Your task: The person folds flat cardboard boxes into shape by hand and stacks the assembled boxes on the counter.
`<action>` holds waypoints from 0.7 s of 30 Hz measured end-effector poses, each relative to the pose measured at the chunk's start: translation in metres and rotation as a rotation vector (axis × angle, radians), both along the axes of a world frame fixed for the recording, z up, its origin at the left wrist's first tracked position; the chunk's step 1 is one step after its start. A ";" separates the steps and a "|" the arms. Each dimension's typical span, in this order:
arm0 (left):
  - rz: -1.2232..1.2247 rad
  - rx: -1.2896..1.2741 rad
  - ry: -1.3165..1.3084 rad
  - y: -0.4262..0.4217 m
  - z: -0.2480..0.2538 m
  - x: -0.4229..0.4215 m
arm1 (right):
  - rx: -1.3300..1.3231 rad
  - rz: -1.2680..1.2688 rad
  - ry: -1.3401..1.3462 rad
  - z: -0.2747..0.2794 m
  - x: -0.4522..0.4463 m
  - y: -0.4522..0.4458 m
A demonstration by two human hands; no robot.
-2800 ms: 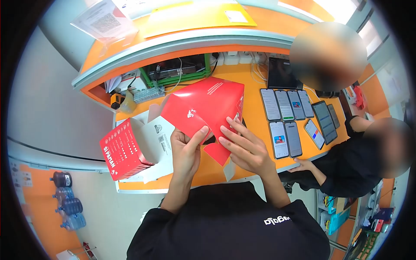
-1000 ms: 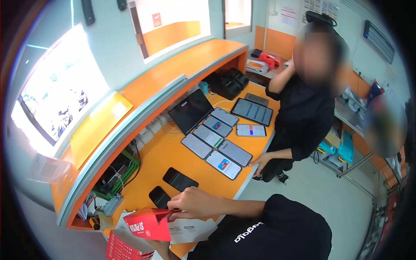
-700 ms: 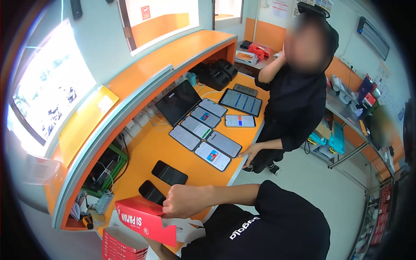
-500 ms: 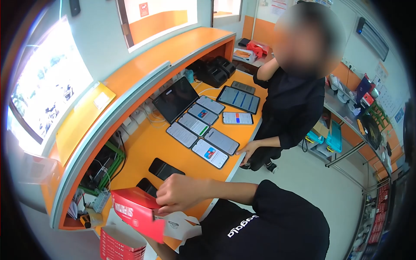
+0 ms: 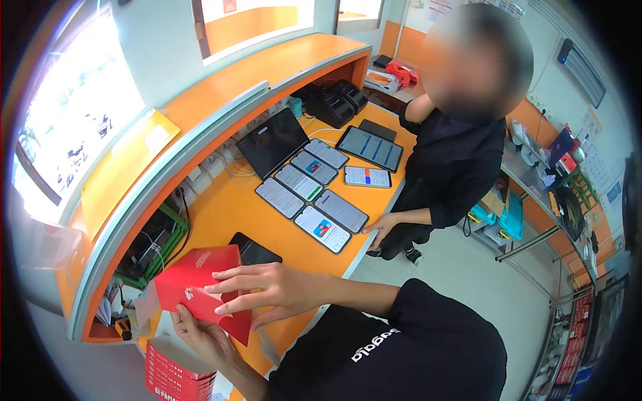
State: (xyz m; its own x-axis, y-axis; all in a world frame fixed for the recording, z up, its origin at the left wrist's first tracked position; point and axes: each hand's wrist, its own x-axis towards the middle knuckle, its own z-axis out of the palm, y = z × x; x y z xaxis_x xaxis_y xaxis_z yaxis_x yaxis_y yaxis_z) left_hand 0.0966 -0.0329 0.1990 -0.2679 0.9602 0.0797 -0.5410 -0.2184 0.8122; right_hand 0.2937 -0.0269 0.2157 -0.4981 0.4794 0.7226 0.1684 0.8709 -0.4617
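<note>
A red printed cardboard carton [image 5: 200, 271], partly folded with a loose flap, is held up over the near end of the orange counter. My left hand [image 5: 204, 337] grips its lower edge, thumb on the outer face. Against the same carton lie the spread fingers of my right hand [image 5: 277, 291], apart from one another. A dark phone [image 5: 257, 248] is partly covered behind the carton. Below my left hand stands a stack of red cartons [image 5: 177, 374], nested together.
Several lit phones [image 5: 299, 182] lie in rows on the orange counter [image 5: 221, 207], by a dark propped tablet [image 5: 273, 150] and another tablet [image 5: 370, 148]. A co-worker [image 5: 455, 160] stands at the far end, one hand on the counter edge. A green crate [image 5: 175, 234] sits under the shelf.
The carton has turned and risen, now hiding one dark phone. My right hand has gone from a closed grip to spread fingers, and my left hand has come into view.
</note>
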 end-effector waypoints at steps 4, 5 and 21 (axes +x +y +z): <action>0.046 0.113 -0.002 -0.002 -0.004 0.003 | -0.015 -0.026 0.105 0.008 -0.004 -0.001; 0.015 0.192 0.078 -0.003 -0.006 0.003 | -0.064 0.001 0.223 0.006 -0.007 -0.001; 0.162 0.186 0.248 -0.008 0.002 0.020 | 0.183 -0.264 -0.136 0.019 0.003 -0.002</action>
State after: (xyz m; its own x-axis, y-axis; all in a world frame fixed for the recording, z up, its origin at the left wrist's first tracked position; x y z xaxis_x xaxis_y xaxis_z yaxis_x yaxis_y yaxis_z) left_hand 0.1163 -0.0406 0.2014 -0.3663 0.8695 0.3313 -0.2783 -0.4421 0.8527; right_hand 0.2972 -0.0290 0.2351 -0.4721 0.4735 0.7436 0.4482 0.8553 -0.2600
